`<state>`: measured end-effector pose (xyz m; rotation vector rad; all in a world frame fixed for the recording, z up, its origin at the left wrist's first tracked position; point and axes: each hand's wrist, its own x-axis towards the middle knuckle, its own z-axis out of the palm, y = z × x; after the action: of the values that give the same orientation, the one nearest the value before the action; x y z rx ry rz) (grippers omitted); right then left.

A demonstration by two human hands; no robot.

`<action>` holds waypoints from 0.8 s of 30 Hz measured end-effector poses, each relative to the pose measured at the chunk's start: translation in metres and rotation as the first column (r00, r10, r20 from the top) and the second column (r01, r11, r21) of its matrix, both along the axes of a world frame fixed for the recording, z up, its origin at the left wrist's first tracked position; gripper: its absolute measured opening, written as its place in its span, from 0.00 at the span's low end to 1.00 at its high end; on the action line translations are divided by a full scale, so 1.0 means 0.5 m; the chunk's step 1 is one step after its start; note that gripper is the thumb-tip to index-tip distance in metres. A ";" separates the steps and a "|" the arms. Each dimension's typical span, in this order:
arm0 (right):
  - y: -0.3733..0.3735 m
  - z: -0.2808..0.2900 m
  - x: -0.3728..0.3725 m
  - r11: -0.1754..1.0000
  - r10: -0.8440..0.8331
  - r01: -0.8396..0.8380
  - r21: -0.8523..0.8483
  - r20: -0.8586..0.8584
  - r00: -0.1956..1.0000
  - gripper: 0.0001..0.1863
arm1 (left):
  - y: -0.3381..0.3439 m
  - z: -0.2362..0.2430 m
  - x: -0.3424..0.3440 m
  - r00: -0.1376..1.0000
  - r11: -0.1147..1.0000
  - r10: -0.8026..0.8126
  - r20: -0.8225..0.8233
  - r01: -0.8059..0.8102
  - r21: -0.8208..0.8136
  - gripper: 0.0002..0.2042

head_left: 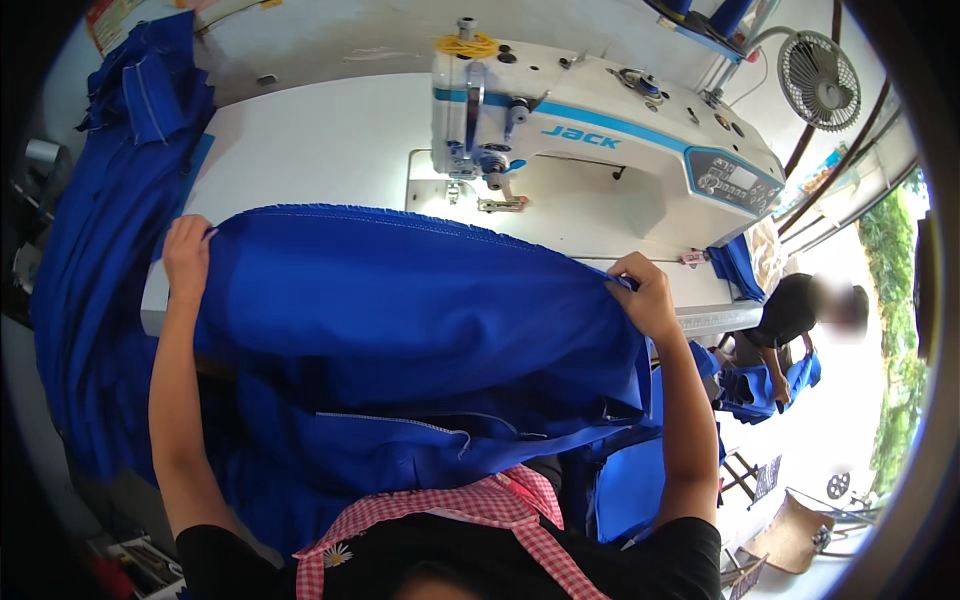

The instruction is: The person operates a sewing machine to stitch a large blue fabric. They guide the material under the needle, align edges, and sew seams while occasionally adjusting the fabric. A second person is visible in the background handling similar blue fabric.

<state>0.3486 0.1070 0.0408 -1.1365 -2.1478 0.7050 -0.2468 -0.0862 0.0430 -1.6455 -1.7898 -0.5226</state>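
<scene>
the blue garment (420, 310) lies stretched in front of the sewing machine (600, 150), its stitched top edge pulled taut just short of the presser foot (500, 203), likely so the seam lies straight. the left hand (187, 255) is clamped on the edge's left end, the right hand (643, 293) pinches its right end. bare white table (320, 150) lies left of the machine, beside a blue fabric pile (120, 180).

A blue control panel (733, 180) with a small pale screen and rows of buttons sits on the right end of the white sewing machine (620, 150). At the top left edge hangs what may be a red-and-yellow printed sign (102, 20), mostly cut off.
</scene>
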 end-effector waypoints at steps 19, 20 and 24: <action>-0.111 0.066 -0.297 0.781 0.583 -0.599 -0.176 -0.135 0.801 0.13 | 0.074 -0.067 0.398 0.603 0.647 -0.546 0.581 0.745 -0.166 0.16; -0.098 0.045 -0.343 0.811 0.572 -0.580 -0.077 -0.106 0.813 0.14 | 0.087 -0.077 0.418 0.547 0.607 -0.571 0.612 0.784 -0.134 0.15; -0.038 0.002 -0.478 0.823 0.540 -0.553 -0.130 -0.122 0.833 0.18 | 0.095 -0.092 0.440 0.535 0.600 -0.583 0.612 0.791 -0.120 0.13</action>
<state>0.1094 0.0882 0.0420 -0.5291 -2.3976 1.1731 -0.0269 -0.0389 -0.0028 -2.7693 -1.5362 -1.1246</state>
